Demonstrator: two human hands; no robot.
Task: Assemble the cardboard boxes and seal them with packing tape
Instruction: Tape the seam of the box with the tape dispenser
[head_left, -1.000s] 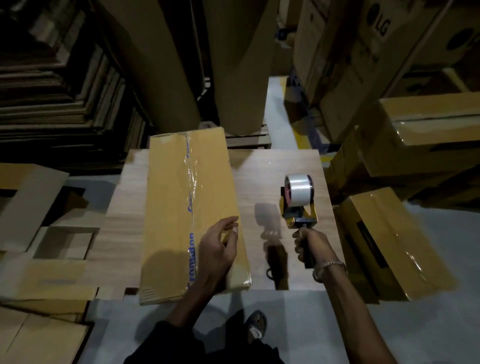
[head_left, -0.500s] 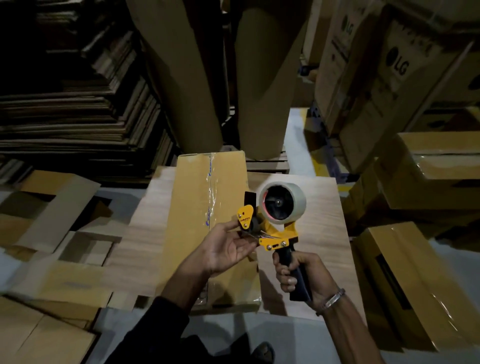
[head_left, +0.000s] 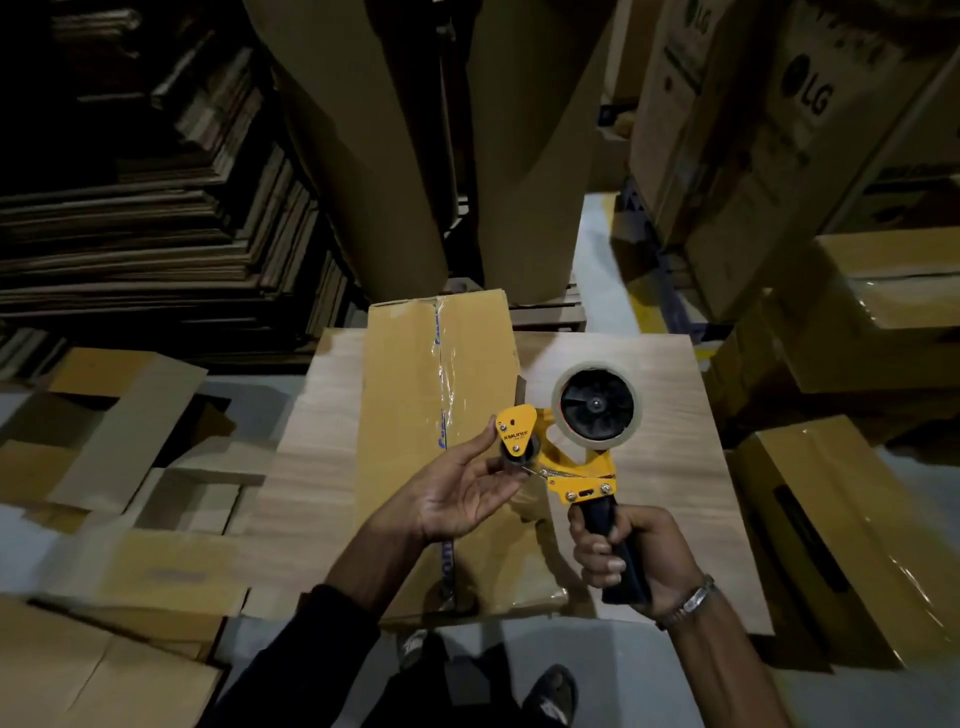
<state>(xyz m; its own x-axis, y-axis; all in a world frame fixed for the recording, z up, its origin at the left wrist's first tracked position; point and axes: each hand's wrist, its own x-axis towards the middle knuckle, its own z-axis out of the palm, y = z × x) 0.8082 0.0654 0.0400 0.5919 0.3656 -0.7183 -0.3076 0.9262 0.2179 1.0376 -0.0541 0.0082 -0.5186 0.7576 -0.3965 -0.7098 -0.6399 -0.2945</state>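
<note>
left hand (head_left: 457, 493) now palm-up under tape dispenser (head_left: 566, 441)

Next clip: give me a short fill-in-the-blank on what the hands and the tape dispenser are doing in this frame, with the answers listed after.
1. The right hand grips the tape dispenser by its black ____.
2. The left hand touches the dispenser's front end with its palm turned ____.
3. The cardboard box on the wooden table has a strip of clear ____ along its seam.
4. The lettering on the tall cartons at upper right reads ____.

Missing words: handle; up; tape; LG
</note>
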